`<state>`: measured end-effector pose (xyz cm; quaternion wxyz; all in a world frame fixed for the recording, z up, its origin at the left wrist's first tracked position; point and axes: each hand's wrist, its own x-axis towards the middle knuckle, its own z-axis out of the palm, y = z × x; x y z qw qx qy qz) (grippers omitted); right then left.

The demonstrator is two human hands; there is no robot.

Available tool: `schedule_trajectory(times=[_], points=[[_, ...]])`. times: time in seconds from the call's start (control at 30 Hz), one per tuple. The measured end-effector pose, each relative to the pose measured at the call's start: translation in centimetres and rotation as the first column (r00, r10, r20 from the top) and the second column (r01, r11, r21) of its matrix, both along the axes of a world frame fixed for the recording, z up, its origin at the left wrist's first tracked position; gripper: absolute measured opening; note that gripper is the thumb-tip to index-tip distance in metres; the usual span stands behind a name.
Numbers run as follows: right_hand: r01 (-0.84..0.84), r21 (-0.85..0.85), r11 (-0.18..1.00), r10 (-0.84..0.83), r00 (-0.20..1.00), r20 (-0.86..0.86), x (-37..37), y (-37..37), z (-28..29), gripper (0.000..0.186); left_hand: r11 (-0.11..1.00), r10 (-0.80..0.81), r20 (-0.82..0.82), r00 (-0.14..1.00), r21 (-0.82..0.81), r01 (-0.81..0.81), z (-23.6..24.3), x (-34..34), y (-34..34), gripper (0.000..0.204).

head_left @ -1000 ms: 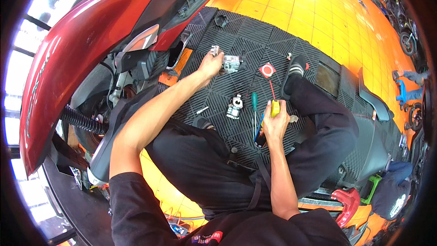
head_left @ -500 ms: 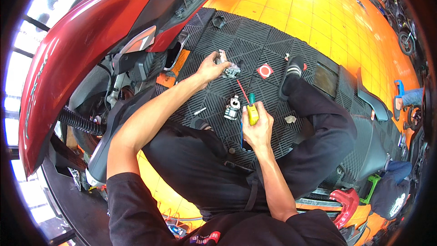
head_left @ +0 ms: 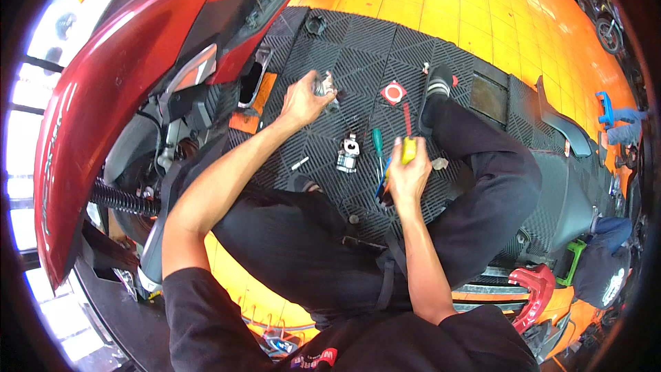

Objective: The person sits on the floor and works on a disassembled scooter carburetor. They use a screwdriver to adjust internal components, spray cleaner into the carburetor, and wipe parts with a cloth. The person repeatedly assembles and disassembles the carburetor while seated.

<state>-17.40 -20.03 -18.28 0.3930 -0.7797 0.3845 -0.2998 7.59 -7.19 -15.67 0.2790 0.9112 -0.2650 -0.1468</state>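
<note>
Left of frame: note red motorcycle bodywork [head_left: 96, 96], sweeping from top down to lower left, with black coiled part [head_left: 127, 196] near its lower edge. Toward centre-left, orange strip [head_left: 264, 100] beside black ribbed mat [head_left: 358, 45]; short white rod [head_left: 299, 163] lying on the mat.

Upper centre: reaches with left hand [head_left: 305, 100], fingers bent closed around silver metal part [head_left: 326, 85]; blurred here, so exact shape uncertain. Centre: second metal part [head_left: 348, 154], round opening at its upper end, lying on mat between both hands. Just right, green-handled screwdriver [head_left: 377, 140], handle toward top of frame. Farther up, red square [head_left: 393, 92] bearing white ring.

Right of centre: grips yellow-and-blue spray can [head_left: 410, 149] in right hand [head_left: 409, 178], fingers wrapped around it; red straw [head_left: 406, 118] pointing up frame, well apart from silver metal part. Near right hand, pale lump [head_left: 439, 164]. Farther right, dark striped shoe [head_left: 436, 89].
</note>
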Motion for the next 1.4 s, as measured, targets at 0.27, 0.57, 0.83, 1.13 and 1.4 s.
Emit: schedule_trajectory(times=[0.27,0.57,0.83,1.13,1.4], points=[[0.154,-0.171,0.973,-0.169,0.983,-0.077,-1.8,-2.2,-8.4,0.027,0.914,-0.405,0.362,0.84,0.195,0.356,2.3,-0.5,0.1,0.038],[0.159,-0.145,0.977,-0.164,0.986,-0.026,-3.0,-2.2,-12.6,0.024,0.873,-0.488,0.637,0.596,0.342,0.349,1.5,-0.4,-0.3,0.045],[0.276,-0.107,0.955,-0.292,0.939,-0.184,-3.9,-2.7,-13.7,0.038,0.955,-0.275,0.268,0.923,-0.036,0.295,0.9,1.2,0.4,0.07],[0.231,-0.204,0.951,-0.288,0.902,-0.323,-3.0,-2.0,-9.7,0.062,0.999,-0.026,-0.14,0.99,-0.041,0.021,0.9,2.3,2.1,0.088],[-0.016,-0.502,0.865,-0.041,0.994,-0.103,-1.0,-1.8,-5.0,0.046,0.991,0.013,-0.379,0.925,-0.119,-0.063,1.0,1.9,2.1,0.093]])
